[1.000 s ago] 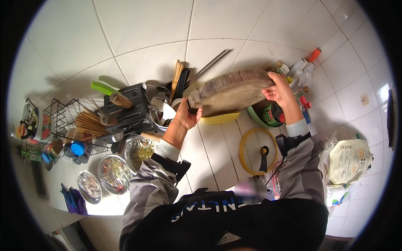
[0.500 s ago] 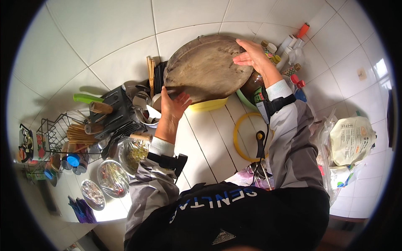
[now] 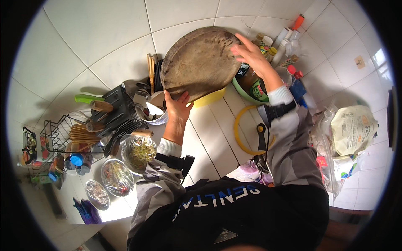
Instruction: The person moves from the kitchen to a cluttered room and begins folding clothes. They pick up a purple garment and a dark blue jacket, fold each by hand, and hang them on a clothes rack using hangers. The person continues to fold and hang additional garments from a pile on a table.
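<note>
A large round wooden chopping board [image 3: 201, 62], worn and darkened, stands tilted toward the tiled wall. Its lower edge is over a yellow object [image 3: 209, 97] that I mostly cannot see. My left hand [image 3: 177, 112] is at the lower left rim, thumb and fingers spread against the edge. At the upper right rim my right hand [image 3: 256, 57] lies with its fingers over the face of the board. Both hands appear to hold the board between them, though the fingers behind it are hidden.
Left are a black knife rack [image 3: 121, 108], a bowl of utensils [image 3: 158, 120] and film-covered dishes [image 3: 117, 178]. A green basin [image 3: 243, 93], bottles [image 3: 298, 85] and a yellow-rimmed lid [image 3: 238, 140] are on the right. Plastic bags [image 3: 354, 129] lie farther right.
The board has shifted left and stands more upright, uncovering more of the green basin. My right hand has moved with its rim; my left stays by the lower left edge. The view has shifted slightly.
</note>
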